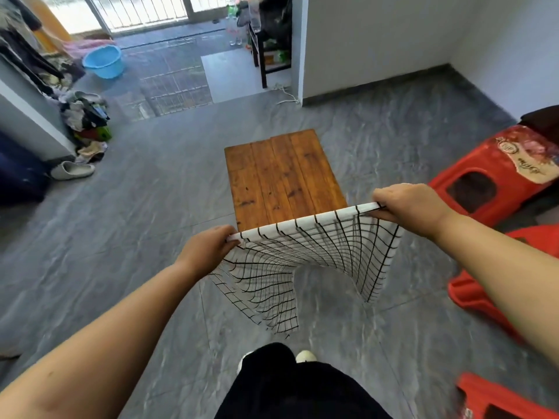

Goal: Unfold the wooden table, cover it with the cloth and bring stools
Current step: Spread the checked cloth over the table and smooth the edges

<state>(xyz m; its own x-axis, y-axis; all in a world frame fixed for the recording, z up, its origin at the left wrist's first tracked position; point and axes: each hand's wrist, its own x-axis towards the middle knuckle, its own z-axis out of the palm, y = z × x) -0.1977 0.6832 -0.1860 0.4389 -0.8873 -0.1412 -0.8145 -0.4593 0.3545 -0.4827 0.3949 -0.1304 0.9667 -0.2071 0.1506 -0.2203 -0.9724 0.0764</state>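
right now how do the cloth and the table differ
The cloth is white with a black grid; the table is bare brown wood. The cloth hangs curved in the air, gripped by the left hand and right hand; the table stands flat on the floor, untouched. Both look roughly rectangular.

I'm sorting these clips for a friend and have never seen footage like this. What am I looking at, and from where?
There is no machine here: a person wears a camera on the head, so the one picture looks down along their own arms. The left hand and right hand each grip a top corner of a white checked cloth, which hangs down over the near end of a wooden table. The tabletop is bare. Red plastic stools stand on the floor to the right.
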